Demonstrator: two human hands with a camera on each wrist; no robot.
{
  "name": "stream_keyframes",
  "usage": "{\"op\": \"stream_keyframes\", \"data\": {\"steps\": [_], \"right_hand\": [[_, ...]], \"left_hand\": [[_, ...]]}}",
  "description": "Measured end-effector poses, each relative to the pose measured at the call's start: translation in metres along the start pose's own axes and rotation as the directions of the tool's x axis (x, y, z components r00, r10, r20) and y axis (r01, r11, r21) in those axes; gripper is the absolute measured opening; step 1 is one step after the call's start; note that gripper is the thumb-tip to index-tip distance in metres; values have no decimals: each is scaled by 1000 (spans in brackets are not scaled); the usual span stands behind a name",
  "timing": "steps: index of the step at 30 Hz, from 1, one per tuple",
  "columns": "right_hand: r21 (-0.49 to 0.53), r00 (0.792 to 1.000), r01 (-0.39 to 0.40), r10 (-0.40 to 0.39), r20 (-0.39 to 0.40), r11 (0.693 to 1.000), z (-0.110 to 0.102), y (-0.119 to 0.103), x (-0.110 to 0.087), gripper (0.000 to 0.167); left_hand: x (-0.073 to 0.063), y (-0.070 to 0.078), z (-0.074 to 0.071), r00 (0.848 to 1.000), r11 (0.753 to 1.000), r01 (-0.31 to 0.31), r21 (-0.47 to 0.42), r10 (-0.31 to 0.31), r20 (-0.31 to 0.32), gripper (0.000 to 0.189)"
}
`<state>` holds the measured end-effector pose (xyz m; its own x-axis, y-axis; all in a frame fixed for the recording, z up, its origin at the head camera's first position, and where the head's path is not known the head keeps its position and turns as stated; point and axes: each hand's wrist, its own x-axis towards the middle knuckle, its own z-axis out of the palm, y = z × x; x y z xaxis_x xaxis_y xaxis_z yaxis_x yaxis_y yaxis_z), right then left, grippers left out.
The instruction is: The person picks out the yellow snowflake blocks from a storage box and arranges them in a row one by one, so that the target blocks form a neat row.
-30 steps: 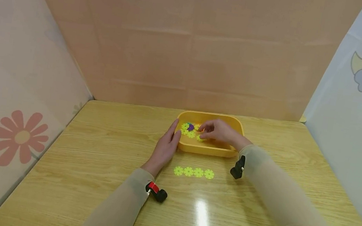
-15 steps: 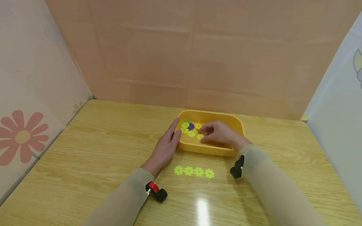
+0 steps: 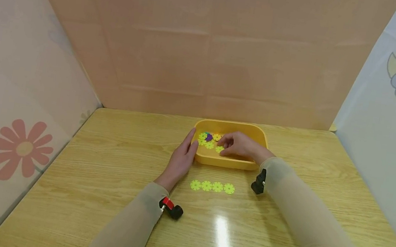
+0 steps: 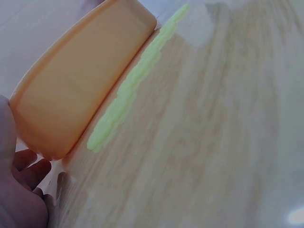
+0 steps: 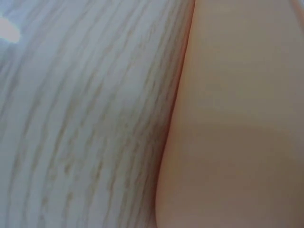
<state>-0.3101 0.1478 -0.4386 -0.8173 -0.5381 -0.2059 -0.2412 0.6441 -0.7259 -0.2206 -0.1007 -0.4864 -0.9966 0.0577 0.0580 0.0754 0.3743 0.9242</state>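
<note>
My left hand (image 3: 181, 157) lies along the left end of a yellow plastic tray (image 3: 228, 164), fingers against its outer side and thumb at the front corner. In the left wrist view, part of the left hand (image 4: 23, 190) shows beside the tray's wall (image 4: 78, 80). Inside the tray, my right hand (image 3: 238, 144) reaches down with bent fingers, thumb and forefinger at the edges of a yellow-green snowflake disc (image 3: 219, 149). Several other discs (image 3: 209, 145) lie at the tray's left, among them a purple disc (image 3: 209, 138). The right wrist view shows the tray's outer wall (image 5: 232, 104), without the hand.
On the wooden table (image 3: 120, 171), a straight row of several yellow-green discs (image 3: 211, 187) lies in front of the tray. A brown panel (image 3: 206, 58) rises at the back, with patterned walls left and right. Light reflects off the table in front.
The right thumb and fingers have shifted slightly at the disc in the tray. The left hand, the tray and the row of discs stay as they were.
</note>
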Motion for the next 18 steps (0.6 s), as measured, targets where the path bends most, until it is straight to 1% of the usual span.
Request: {"op": "stream_keyframes", "data": {"steps": [5, 12, 15, 18], "right_hand": [[8, 1000, -2, 2, 1, 1000, -2, 2, 2, 28], [7, 1000, -13, 13, 10, 1000, -4, 3, 2, 27], [17, 1000, -12, 12, 13, 1000, -4, 3, 1, 26], [17, 1000, 7, -7, 13, 1000, -3, 3, 0, 26]], "left_hand": [[0, 0, 0, 1000, 1000, 0, -1, 0, -3, 61], [-1, 2, -1, 1000, 1000, -3, 3, 3, 1, 67], [-1, 3, 0, 1000, 1000, -3, 1, 3, 1, 65], [-1, 3, 0, 1000, 1000, 0, -4, 0, -2, 62]]}}
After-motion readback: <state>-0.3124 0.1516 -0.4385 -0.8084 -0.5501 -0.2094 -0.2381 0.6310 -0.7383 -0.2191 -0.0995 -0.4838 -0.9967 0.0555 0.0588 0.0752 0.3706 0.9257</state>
